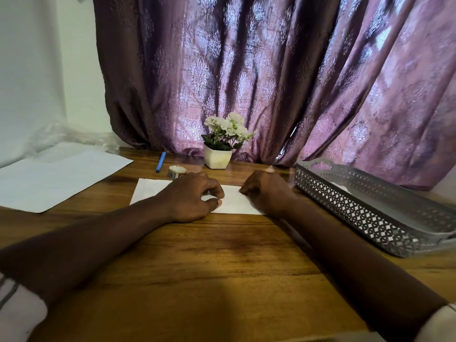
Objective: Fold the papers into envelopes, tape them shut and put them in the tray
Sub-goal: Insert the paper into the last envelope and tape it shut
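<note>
A folded white paper point(150, 191) lies flat on the wooden table in front of me. My left hand point(195, 196) rests on its middle, fingers curled and pressing down on it. At the paper's right end, my right hand point(265, 191) presses with its fingertips. A stack of flat white sheets point(56, 178) lies at the left. Behind the folded paper stands a roll of tape point(176, 172). The grey perforated tray point(370, 208) sits at the right; something white shows inside it near the far wall.
A blue pen point(161, 162) lies behind the tape roll. A white pot of white flowers point(218, 156) stands at the table's back edge, against a purple curtain point(271, 82). The wooden table point(209, 267) stretches toward me between my forearms.
</note>
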